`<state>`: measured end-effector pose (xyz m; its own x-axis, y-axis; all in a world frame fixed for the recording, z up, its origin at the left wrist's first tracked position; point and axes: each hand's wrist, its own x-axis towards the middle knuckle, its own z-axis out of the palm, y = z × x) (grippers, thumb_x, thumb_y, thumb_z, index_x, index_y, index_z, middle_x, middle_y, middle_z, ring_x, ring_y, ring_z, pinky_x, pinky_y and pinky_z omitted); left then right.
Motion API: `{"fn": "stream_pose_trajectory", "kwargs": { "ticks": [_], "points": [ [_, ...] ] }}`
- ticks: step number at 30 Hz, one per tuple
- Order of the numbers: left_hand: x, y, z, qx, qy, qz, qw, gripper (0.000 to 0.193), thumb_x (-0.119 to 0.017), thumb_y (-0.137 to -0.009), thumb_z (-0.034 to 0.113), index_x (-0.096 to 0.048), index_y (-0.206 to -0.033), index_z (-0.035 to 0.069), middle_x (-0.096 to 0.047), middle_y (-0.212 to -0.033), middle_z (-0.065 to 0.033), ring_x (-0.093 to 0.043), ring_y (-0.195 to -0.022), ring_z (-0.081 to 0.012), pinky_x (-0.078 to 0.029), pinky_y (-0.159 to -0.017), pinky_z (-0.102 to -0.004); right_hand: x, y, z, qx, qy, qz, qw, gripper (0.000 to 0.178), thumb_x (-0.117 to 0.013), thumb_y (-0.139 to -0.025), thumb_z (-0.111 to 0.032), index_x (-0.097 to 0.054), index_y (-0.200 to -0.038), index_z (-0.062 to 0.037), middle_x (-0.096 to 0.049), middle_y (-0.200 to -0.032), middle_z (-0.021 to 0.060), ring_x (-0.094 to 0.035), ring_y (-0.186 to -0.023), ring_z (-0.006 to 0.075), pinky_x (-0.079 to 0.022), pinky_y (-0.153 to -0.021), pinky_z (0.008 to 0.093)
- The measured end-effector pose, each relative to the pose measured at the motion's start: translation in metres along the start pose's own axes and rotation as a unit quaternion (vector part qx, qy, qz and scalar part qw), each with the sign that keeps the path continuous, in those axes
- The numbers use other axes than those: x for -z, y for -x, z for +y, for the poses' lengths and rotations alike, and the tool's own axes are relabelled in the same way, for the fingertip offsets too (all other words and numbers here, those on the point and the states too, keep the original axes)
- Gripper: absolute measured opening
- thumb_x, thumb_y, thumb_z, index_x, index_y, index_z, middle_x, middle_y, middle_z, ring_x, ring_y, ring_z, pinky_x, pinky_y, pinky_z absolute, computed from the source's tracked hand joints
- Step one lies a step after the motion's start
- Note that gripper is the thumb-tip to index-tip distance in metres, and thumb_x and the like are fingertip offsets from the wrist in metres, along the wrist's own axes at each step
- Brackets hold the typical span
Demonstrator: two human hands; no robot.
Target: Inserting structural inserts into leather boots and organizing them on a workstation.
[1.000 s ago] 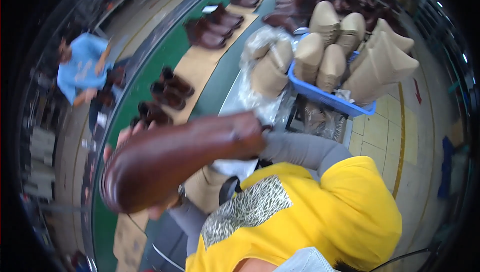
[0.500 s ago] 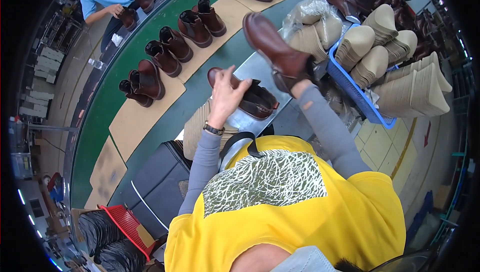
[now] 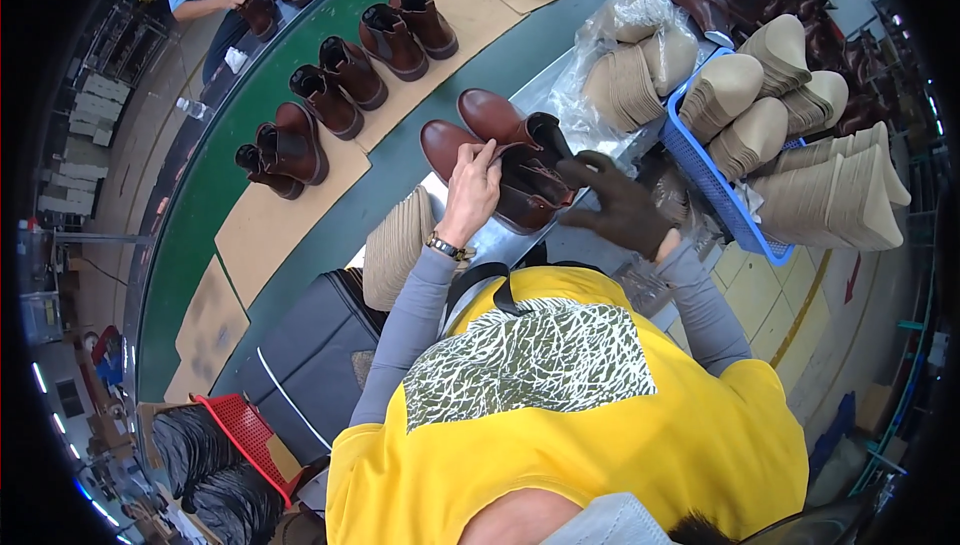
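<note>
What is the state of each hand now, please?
Left hand: touching the nearer brown boot; grip unclear.
Right hand: open, fingers spread near that boot.

Red basket (image 3: 248, 432) beside black bundles (image 3: 190, 447)

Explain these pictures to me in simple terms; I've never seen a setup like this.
There is no robot here: a person works with their own two hands. The view comes from a wide camera worn on the head, looking down, so straight edges look bent.

In front of the person, two brown boots lie side by side on a metal table. The left hand has its fingers on the nearer boot. The right hand, dark and apparently gloved, is spread open by the boots' openings; I cannot tell whether it touches them.

More boots stand on cardboard beyond. To the right, a blue basket holds beige stacks.
</note>
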<state>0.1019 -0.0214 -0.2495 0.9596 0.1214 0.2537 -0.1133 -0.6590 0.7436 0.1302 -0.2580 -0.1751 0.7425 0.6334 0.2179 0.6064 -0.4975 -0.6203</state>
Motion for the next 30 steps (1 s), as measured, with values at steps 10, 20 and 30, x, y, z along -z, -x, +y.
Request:
{"fn": "stream_pose_trajectory", "kwargs": {
  "ticks": [10, 20, 30],
  "points": [
    [-0.009, -0.059, 0.047, -0.082, -0.226, 0.037, 0.970, 0.051, -0.067, -0.079, 0.039, -0.064, -0.106, -0.004, -0.063, -0.102, -0.0220, -0.060, -0.097, -0.0351, -0.048, -0.084, -0.0433, 0.005, -0.092, 0.064, 0.094, -0.010, -0.047, 0.994, 0.051, -0.068, -0.076, -0.019, -0.056, -0.124, -0.0054, -0.061, -0.118, 0.0151, -0.061, -0.104, 0.0310, -0.046, -0.093, 0.0370],
    [-0.032, -0.077, 0.022, 0.049, -0.120, -0.082, 0.988, 0.015, -0.070, -0.071, 0.012, -0.069, -0.076, -0.002, -0.061, -0.069, -0.0285, -0.065, -0.069, -0.0418, -0.054, -0.067, -0.0460, -0.021, -0.188, 0.088, 0.079, -0.028, -0.382, 0.920, 0.044, -0.079, -0.058, -0.020, -0.068, -0.097, -0.0027, -0.070, -0.089, 0.0143, -0.067, -0.084, 0.0252, -0.051, -0.077, 0.0337],
    [-0.032, -0.070, 0.038, 0.106, -0.153, -0.061, 0.981, 0.015, -0.068, -0.069, 0.010, -0.065, -0.067, -0.004, -0.063, -0.068, -0.0246, -0.065, -0.066, -0.0389, -0.055, -0.063, -0.0446, -0.024, -0.179, 0.088, 0.187, 0.061, -0.386, 0.901, 0.024, -0.069, -0.072, -0.026, -0.066, -0.086, -0.0071, -0.066, -0.082, 0.0159, -0.065, -0.080, 0.0345, -0.050, -0.072, 0.0423]
  ]
}}
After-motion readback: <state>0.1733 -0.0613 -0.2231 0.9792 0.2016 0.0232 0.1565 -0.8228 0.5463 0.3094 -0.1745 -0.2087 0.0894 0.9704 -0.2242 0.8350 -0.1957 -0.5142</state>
